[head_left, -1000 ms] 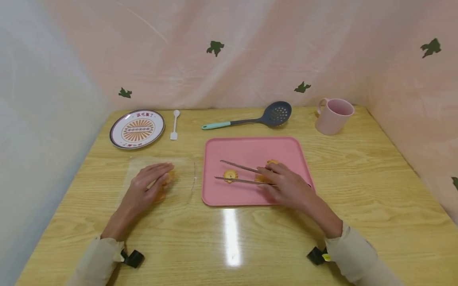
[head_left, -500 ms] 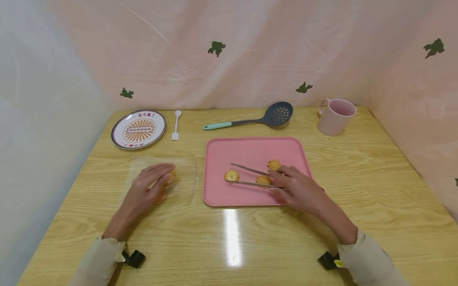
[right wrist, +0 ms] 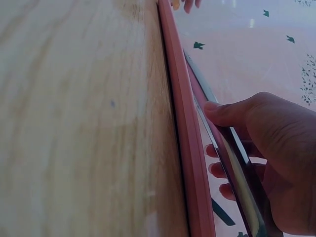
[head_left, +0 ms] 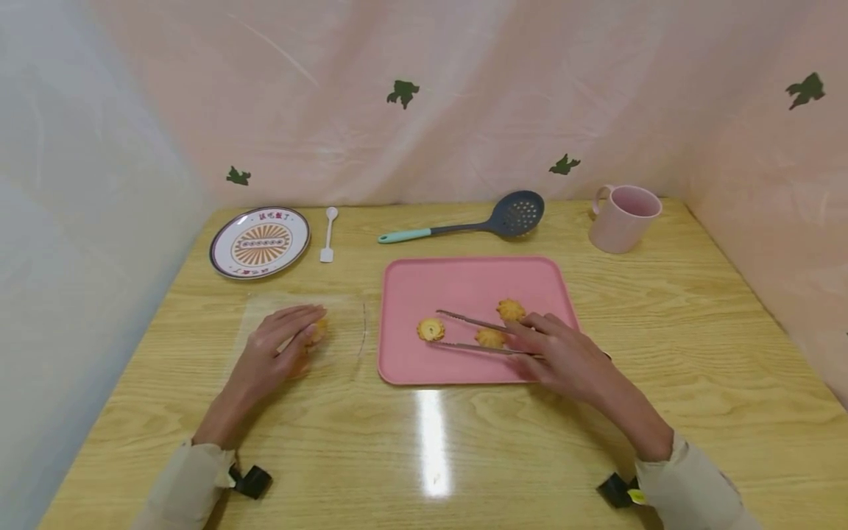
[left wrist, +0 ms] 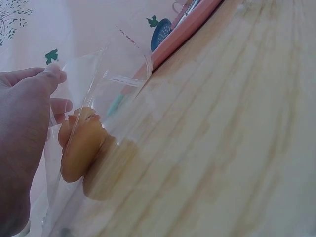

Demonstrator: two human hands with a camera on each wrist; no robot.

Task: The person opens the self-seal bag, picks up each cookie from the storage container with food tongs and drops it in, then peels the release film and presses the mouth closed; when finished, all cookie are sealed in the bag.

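Observation:
My right hand (head_left: 563, 357) holds metal tongs (head_left: 473, 347) over the pink tray (head_left: 450, 276). Their arms are spread, and the tips point left, beside a round cookie (head_left: 430, 330) with a ring pattern. Two fluted cookies lie farther right: one (head_left: 490, 338) between the tong arms, the other (head_left: 511, 310) just beyond them, near my fingers. On the left, my left hand (head_left: 274, 350) pinches the film of a clear plastic bag (head_left: 344, 324). Inside the bag, golden cookies (left wrist: 81, 143) sit below my fingers; the hand partly hides them in the head view.
Along the back of the wooden table (head_left: 344, 456) stand a patterned plate (head_left: 260, 243), a small white spoon (head_left: 329, 234), a slotted skimmer (head_left: 517, 213) with a mint handle, and a pink mug (head_left: 623, 218). Pale curtains (head_left: 464, 88) close off the back and sides.
My right hand has drawn the tongs to the right, so their tips no longer reach across the ring-patterned cookie. The fluted cookies show more fully. My left hand stays put.

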